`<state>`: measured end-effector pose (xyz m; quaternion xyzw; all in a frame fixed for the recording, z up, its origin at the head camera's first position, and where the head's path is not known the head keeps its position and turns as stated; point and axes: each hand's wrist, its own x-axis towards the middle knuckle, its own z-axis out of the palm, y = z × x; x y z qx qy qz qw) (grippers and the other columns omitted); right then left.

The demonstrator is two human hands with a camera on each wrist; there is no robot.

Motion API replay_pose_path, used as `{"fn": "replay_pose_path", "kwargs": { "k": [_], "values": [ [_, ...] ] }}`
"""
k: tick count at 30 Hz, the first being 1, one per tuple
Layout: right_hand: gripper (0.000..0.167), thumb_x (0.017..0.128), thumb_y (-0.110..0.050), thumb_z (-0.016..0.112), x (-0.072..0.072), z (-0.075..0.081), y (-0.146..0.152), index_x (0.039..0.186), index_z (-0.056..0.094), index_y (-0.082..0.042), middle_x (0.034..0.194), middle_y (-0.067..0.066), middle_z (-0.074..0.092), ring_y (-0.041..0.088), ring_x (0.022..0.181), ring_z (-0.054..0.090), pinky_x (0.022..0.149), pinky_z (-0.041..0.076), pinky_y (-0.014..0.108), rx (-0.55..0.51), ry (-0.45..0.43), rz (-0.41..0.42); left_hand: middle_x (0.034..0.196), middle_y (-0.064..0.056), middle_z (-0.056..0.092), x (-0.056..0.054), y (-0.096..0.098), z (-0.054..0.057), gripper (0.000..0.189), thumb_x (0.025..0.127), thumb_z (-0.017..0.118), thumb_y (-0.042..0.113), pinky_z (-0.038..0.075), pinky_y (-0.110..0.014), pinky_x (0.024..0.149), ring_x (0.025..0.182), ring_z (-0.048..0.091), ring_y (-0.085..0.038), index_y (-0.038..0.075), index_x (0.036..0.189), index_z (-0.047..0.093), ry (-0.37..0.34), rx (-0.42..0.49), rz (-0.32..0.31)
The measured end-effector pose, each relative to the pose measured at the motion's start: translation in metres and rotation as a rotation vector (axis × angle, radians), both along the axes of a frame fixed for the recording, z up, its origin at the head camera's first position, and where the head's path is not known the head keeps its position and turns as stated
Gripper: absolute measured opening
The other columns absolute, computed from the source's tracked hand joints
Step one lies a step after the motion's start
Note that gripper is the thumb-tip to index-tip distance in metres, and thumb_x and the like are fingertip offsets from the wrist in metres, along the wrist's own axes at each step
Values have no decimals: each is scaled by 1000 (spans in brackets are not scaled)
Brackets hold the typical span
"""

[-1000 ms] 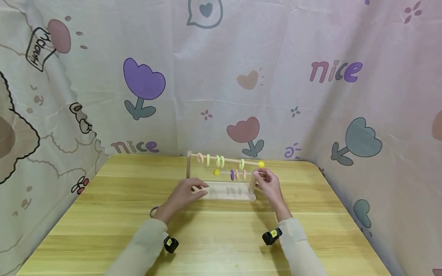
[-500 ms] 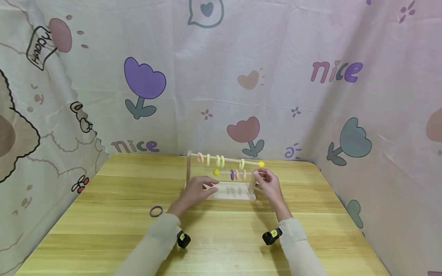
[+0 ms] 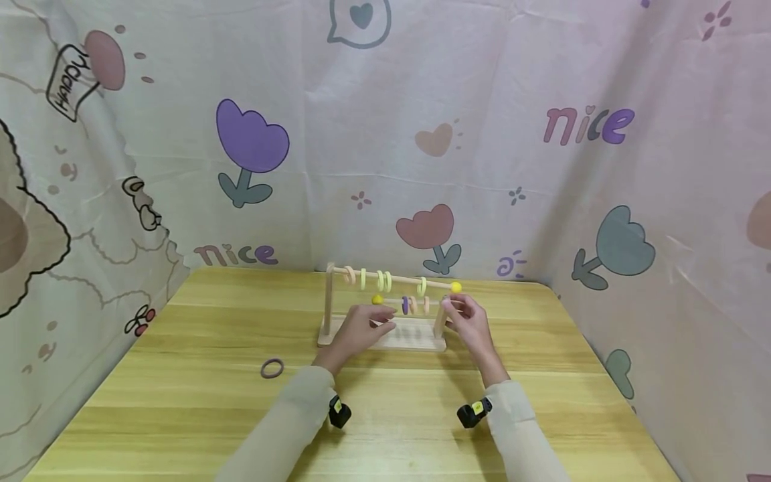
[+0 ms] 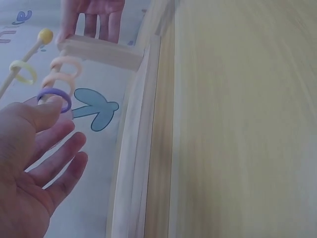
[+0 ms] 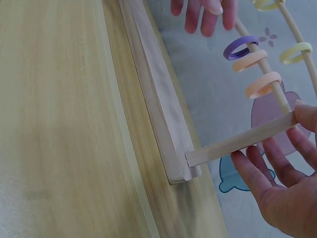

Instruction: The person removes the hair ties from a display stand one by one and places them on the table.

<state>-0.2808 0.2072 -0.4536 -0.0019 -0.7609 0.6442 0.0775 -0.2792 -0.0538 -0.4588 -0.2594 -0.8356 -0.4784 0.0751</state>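
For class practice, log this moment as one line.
left hand: near threaded purple ring; right hand: holds post; loose ring: on table

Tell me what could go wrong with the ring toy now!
The left hand is close to the purple ring on the lower rod and might bump it. The right hand pinches the wooden post, so a tug could perhaps shift the whole stand. The loose ring on the table lies near the left sleeve, which might knock it.
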Motion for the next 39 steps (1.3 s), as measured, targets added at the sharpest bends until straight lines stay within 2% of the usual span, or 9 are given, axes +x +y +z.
{"fn": "replay_pose_path", "kwargs": {
  "k": [6, 10, 14, 17, 23, 31, 39],
  "values": [
    [38, 102, -25, 67, 0, -1, 0, 132, 61, -3, 131, 23, 63, 26, 115, 64, 97, 62, 47, 6, 1, -4, 114, -17, 78, -2, 12, -1, 33, 97, 71, 10, 64, -33, 82, 98, 77, -26, 3, 129, 71, -36, 22, -8],
    [38, 102, -25, 67, -1, -1, 0, 132, 61, -3, 131, 23, 64, 29, 117, 64, 97, 62, 48, 10, 7, -3, 116, -13, 78, -3, 19, -1, 34, 97, 72, 12, 64, -36, 88, 100, 76, -24, 8, 132, 70, -84, 41, 3],
    [40, 102, -27, 67, -1, 0, -1, 133, 61, -2, 132, 24, 63, 33, 120, 64, 99, 61, 50, 12, 10, 2, 116, -11, 77, -3, 24, -1, 32, 98, 71, 14, 65, -34, 86, 97, 77, -24, 8, 129, 71, -123, 43, 12],
    [40, 102, -28, 66, 0, 0, -2, 133, 61, -2, 132, 23, 63, 32, 120, 63, 99, 60, 50, 12, 7, 1, 115, -12, 78, -4, 26, -2, 25, 98, 71, 14, 65, -32, 83, 94, 77, -24, 6, 122, 74, -124, 61, 17],
    [39, 102, -27, 67, 0, 0, -1, 132, 62, -3, 129, 22, 64, 25, 114, 64, 98, 61, 49, 16, 4, -6, 114, -11, 79, -7, 28, -5, 15, 97, 72, 14, 64, -27, 84, 98, 77, -21, 6, 108, 79, -104, 122, 62],
    [41, 102, -27, 67, 1, 1, -1, 134, 61, -3, 133, 22, 63, 21, 112, 64, 100, 60, 50, 7, 3, -1, 108, -15, 79, -7, 22, -5, 19, 97, 72, 11, 65, -27, 77, 89, 79, -22, -3, 109, 78, -80, 164, 116],
    [40, 102, -27, 67, -1, 1, -1, 134, 60, -3, 133, 23, 63, 24, 114, 64, 99, 60, 49, 19, -2, -9, 100, -15, 80, -5, 14, -3, 15, 97, 72, 10, 65, -28, 76, 87, 79, -22, 0, 106, 79, -84, 163, 155]
  ]
}}
